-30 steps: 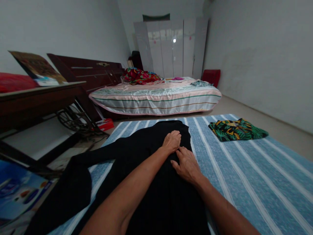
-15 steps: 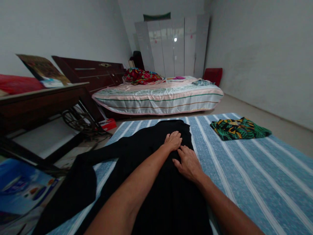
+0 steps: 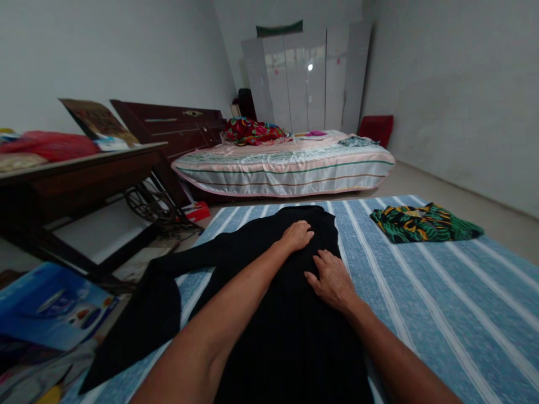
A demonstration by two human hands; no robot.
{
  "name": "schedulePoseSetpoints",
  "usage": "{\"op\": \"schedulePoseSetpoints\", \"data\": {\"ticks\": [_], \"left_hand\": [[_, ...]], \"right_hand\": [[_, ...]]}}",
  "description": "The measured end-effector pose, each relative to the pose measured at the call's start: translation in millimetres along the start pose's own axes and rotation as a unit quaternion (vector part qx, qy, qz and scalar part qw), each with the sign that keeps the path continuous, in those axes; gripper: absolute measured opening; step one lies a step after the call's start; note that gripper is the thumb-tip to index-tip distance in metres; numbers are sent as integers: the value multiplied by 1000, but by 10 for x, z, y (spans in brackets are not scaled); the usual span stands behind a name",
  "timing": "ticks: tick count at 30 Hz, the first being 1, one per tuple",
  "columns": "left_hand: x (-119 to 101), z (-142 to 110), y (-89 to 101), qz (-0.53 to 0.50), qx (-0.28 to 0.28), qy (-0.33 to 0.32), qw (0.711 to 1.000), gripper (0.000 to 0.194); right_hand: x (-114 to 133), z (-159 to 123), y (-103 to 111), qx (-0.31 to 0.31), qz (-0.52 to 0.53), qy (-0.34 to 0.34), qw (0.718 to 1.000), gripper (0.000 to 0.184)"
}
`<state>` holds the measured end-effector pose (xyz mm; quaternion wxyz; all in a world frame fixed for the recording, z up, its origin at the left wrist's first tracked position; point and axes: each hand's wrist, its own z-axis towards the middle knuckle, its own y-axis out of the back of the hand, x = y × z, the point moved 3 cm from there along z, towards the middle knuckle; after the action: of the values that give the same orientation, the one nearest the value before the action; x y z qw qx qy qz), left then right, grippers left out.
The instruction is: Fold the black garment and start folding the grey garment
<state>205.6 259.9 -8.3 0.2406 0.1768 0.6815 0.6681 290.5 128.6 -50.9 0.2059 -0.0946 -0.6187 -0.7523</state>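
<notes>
A black long-sleeved garment [image 3: 290,336] lies spread on a blue-and-white striped bed surface [image 3: 421,303], its collar end pointing away from me. One sleeve stretches out to the left and bends down across the bed's edge. My left hand [image 3: 297,235] rests on the upper part of the garment, fingers lying on the cloth. Nearer to me and to the right, my right hand [image 3: 332,279] lies flat on the same cloth with its fingers apart. Neither hand lifts the fabric. A folded green, black and yellow patterned garment [image 3: 425,223] sits to the right.
Beyond is a second bed [image 3: 286,168] with a red floral blanket [image 3: 252,132]. At the left stand a wooden table [image 3: 84,168] with a metal wheel under it and a blue box [image 3: 54,308]. Light wardrobes [image 3: 307,84] line the back wall.
My hands have moved slightly apart: the right one is a little closer to me, while the left stays near the garment's top. The view has shifted slightly to the left.
</notes>
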Motion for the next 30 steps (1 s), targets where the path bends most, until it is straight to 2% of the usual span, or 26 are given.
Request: {"op": "schedulePoseSetpoints", "data": {"ticks": [2,4,6,8,12,15,18,23,27,30], "left_hand": [[128,-159,190,3,-2,7,1000,31],[248,-440,373,3,-4,14,1000,30],[307,-846,519,-7,-12,15,1000,30],[277,-1349,597,-19,-13,10,1000,30],[-5,-2364,558,-37,-30,15,999,38],[-267,-2848,414,-58,-21,22,998,53],[-421,-3014,259,-76,3,50,996,66],[-510,-2949,63,-76,6,124,989,71],[-588,-2916,-1,-63,-15,132,989,53],[-533,-2922,58,-63,-50,145,986,34]], "right_hand": [[-5,-5,-4,0,-1,1,1000,53],[-13,-9,-13,1,-6,1,1000,53],[-22,-10,-30,1,-11,5,1000,54],[-38,-11,-57,-1,-13,12,1000,54],[-106,-25,-132,-17,-20,26,999,51],[-166,-34,-192,-26,-36,43,998,50],[-208,-36,-238,-31,-57,66,996,54],[-242,-41,-271,-31,-90,86,992,54],[-246,-41,-257,-24,-97,82,992,52],[-226,-45,-228,-22,-104,83,991,52]]}}
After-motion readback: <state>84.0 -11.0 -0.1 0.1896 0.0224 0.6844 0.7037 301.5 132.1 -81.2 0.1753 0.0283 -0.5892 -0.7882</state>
